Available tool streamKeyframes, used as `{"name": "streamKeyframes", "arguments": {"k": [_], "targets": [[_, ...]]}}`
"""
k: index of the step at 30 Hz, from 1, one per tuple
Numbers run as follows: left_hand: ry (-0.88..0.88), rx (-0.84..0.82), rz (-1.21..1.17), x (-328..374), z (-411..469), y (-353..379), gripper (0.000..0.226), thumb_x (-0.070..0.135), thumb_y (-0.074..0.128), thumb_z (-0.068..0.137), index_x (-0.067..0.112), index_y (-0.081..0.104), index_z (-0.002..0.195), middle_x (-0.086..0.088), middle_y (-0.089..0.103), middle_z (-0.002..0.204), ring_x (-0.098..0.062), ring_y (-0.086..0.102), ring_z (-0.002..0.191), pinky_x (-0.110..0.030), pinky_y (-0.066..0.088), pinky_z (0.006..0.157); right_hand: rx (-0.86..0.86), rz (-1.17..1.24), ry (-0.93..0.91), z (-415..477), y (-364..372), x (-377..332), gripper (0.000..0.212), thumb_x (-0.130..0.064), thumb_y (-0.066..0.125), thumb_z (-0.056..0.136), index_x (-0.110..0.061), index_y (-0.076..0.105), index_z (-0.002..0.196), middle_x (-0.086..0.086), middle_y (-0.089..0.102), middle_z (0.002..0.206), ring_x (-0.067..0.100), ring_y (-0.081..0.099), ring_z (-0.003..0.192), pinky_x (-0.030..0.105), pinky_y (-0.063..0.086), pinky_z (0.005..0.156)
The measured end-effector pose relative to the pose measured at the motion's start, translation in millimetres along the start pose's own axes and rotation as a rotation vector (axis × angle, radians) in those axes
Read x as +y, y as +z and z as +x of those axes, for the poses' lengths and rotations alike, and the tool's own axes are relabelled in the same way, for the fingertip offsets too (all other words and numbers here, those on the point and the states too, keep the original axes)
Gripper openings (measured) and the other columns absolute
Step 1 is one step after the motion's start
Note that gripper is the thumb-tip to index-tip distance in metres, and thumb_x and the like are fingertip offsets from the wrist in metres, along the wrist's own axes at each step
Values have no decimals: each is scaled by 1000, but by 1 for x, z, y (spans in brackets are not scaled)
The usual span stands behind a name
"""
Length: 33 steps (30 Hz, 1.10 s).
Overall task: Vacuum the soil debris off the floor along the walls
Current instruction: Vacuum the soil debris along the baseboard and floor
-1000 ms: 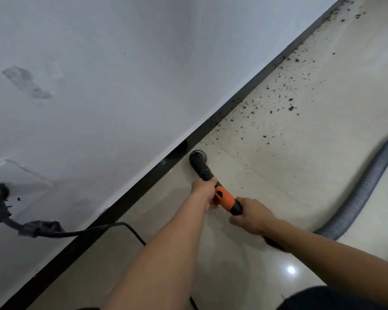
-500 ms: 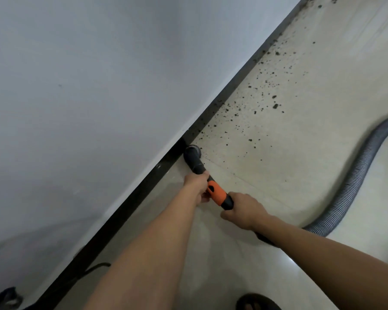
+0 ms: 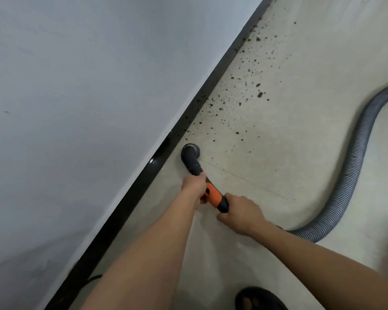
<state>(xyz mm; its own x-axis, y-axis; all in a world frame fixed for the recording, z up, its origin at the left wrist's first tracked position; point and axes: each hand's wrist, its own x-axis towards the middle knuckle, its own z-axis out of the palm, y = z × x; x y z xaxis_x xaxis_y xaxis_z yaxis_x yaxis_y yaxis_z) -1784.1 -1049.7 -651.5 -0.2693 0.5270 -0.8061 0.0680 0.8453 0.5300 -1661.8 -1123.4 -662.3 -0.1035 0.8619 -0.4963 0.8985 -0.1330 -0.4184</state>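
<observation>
A: Largest first. Wall (image 3: 87,108), white, running away up the view; black skirting (image 3: 143,175) at its foot. Floor (image 3: 267,153), pale tile, one grout line crossing just past the nozzle.

B: And the soil?

A: Soil debris (image 3: 244,86), dark crumbs strewn along the skirting and out onto the tile, thickest ahead of the nozzle. The stretch nearer the person looks clean. I'd judge the pass partway done.

B: The machine?

A: Vacuum hose (image 3: 349,171), grey and ribbed, looping over the floor on the right, well apart from the wall. Wand (image 3: 215,198), black with an orange collar. Nozzle (image 3: 190,153), round, flat on the floor just beside the skirting, at the near edge of the crumbs.

B: Hands?

A: Left hand (image 3: 194,186), its grip wrapped closed on the wand's forward end. Right hand (image 3: 242,217), its grip closed on the rear, behind the orange.

B: Next?

A: Pushing the nozzle onward along the skirting, then out for the scattered bits, I'd say.

B: Obstacles?

A: A dark sandal (image 3: 255,298) at the bottom edge; a black cable (image 3: 94,279) by the skirting, behind the work. Nothing ahead.
</observation>
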Motion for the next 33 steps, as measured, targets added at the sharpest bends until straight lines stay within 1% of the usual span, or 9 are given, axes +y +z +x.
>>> {"name": "streamKeyframes", "arguments": {"k": [4,7,10,13,17,22,25,28,33], "targets": [[-31,13,20,-17,-7,7,35,27,55,92,8,49,121,-18,61,112,-36,61,98,-52,57,79,-33,-2,-15,-18,7,12,26,-41,61,77,-27,50,96,0,61,87,22,56,75,29,38,61],[-93,58,3,-65,-25,-6,28,24,49,95,7,49,117,-19,60,109,-37,60,97,-53,56,81,-82,-100,-111,-48,35,21,34,-43,59,76,-26,51,104,4,66,99,27,61,87,30,38,66],[-110,79,22,-94,-37,-3,25,26,48,97,7,50,112,-19,61,108,-37,61,95,-51,57,79,-87,-127,-113,-71,53,33,37,-43,57,76,-26,50,108,6,65,101,29,62,93,32,40,70],[-99,24,126,-112,-51,20,27,31,50,95,9,51,110,-16,63,106,-35,63,92,-49,58,79,-91,-93,-37,-101,56,61,36,-48,55,77,-27,48,106,2,65,98,27,62,92,33,40,69],[-139,-176,184,-128,-79,57,28,32,53,95,11,47,110,-15,63,112,-34,65,94,-45,59,75,-89,-50,56,-143,47,103,30,-54,55,79,-31,43,94,-8,54,81,21,63,87,32,39,65],[-86,-193,207,-110,-82,72,26,30,53,95,11,46,111,-17,62,113,-35,63,93,-41,56,69,-19,-4,92,-141,42,104,25,-47,58,76,-31,42,88,-8,52,77,21,56,73,30,37,61],[-86,-251,248,-95,-83,79,24,30,53,97,13,44,111,-17,60,115,-33,60,91,-39,51,64,35,6,148,-140,40,105,25,-47,58,76,-30,43,87,-7,52,77,22,59,77,30,36,61],[-47,-309,369,-86,-89,100,34,35,52,96,11,44,119,-16,59,121,-33,60,95,-40,50,61,83,81,243,-148,37,113,24,-46,59,77,-28,46,88,-7,57,75,17,59,72,30,43,60],[45,-417,580,-94,-101,128,41,36,52,95,8,45,124,-17,59,119,-33,62,88,-42,57,74,125,285,463,-174,48,114,22,-44,60,70,-28,48,80,-7,59,70,14,58,66,31,47,60]]}}
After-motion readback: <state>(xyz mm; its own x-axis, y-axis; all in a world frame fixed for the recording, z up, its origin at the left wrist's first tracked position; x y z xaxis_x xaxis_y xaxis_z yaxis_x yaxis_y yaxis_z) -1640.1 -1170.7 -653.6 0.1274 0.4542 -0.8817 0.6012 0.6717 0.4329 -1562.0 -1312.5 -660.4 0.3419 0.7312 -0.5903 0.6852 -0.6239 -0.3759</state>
